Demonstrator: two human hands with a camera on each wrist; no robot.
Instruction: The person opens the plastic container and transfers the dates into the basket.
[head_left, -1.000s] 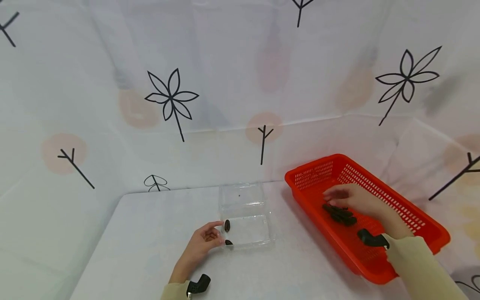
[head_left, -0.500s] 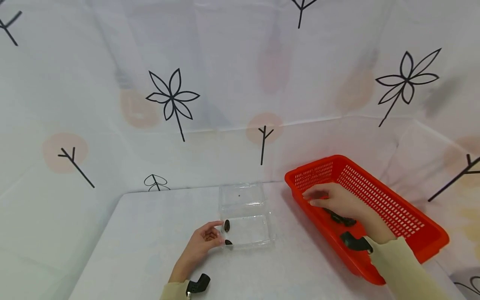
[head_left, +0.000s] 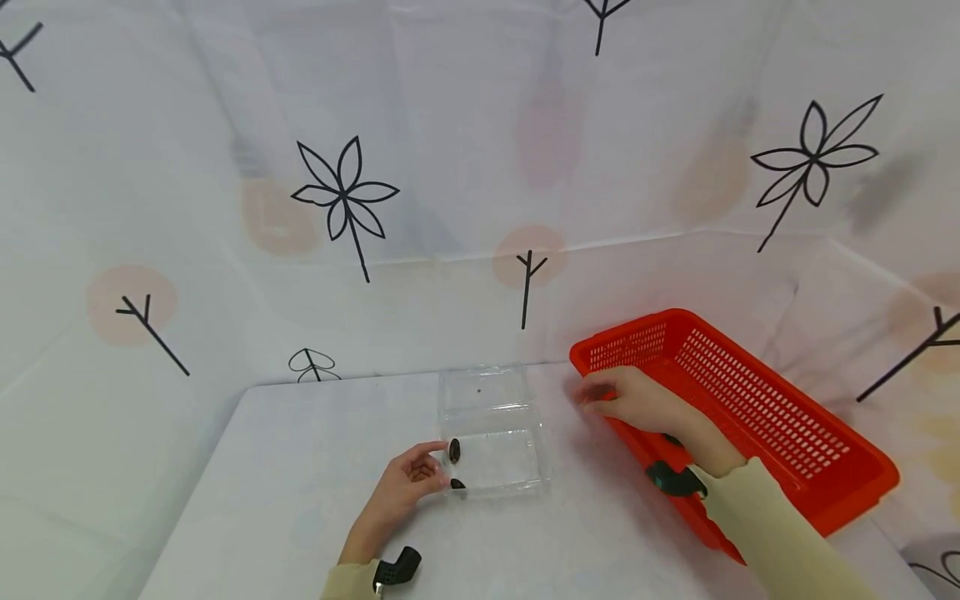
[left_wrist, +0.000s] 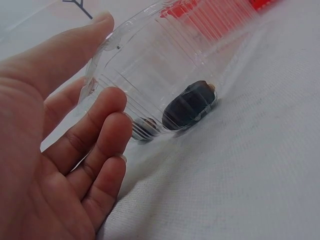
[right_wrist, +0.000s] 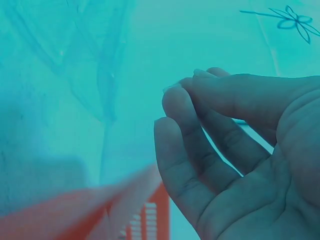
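Observation:
My left hand (head_left: 408, 483) rests on the table against the left wall of a clear plastic container (head_left: 498, 433), its relaxed fingers (left_wrist: 107, 130) touching the ribbed side. Two small dark pieces (head_left: 454, 451) (left_wrist: 192, 105) lie inside along that wall. My right hand (head_left: 615, 398) hovers over the near left rim of the red basket (head_left: 757, 408), right of the container, with thumb and fingertips (right_wrist: 182, 90) pressed together. Nothing shows between them in either view. More dark pieces (head_left: 671, 439) lie in the basket, mostly hidden by my wrist.
The container's hinged lid (head_left: 480, 390) lies open behind it. The white table (head_left: 300, 467) ends at a patterned cloth backdrop (head_left: 450, 208) close behind. The basket sits at an angle at the right side of the table.
My right hand has lifted off the dark pieces in the basket and moved left over its rim toward the container. The left hand has stayed in place.

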